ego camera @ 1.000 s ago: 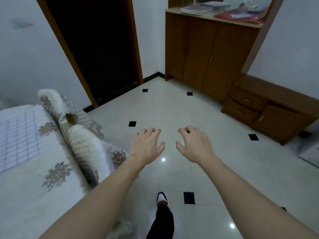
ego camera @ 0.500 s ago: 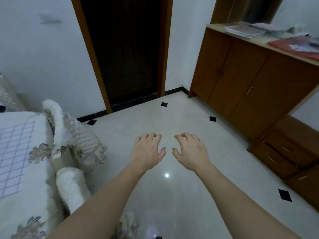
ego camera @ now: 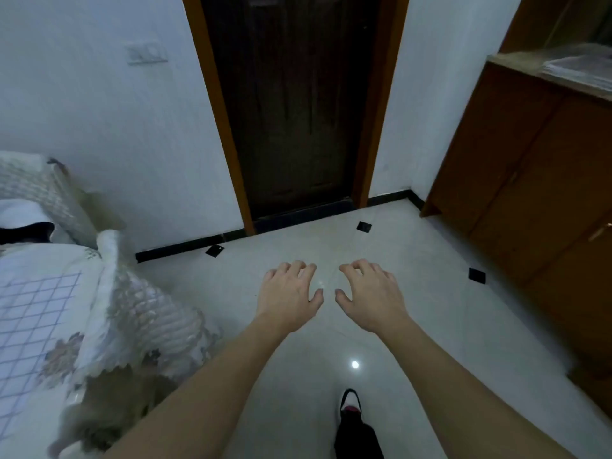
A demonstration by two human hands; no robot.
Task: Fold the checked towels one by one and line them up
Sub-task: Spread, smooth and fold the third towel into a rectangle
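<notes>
Both hands empty, held out palm-down over the tiled floor [ego camera: 430, 326], side by side and not touching; left hand [ego camera: 287, 294] and right hand [ego camera: 371, 293] each with fingers spread loosely and curled a bit at the tips, pinching nothing. One checked towel [ego camera: 31, 329], white with a blue grid, lies flat on the bed [ego camera: 109, 313] at the left edge of view, well apart from both hands; part of it runs out of frame so can't tell if it's folded or just laid out. No other towels visible, no lined-up row visible. A foot in a dark shoe [ego camera: 351, 400] stands on the floor below the hands, door [ego camera: 298, 104] straight ahead, wooden cabinet [ego camera: 530, 167] at right. Progress judgement: nothing being handled right now, looks like between towels or not started; folding and lining up appear largely left, as far as this view shows
</notes>
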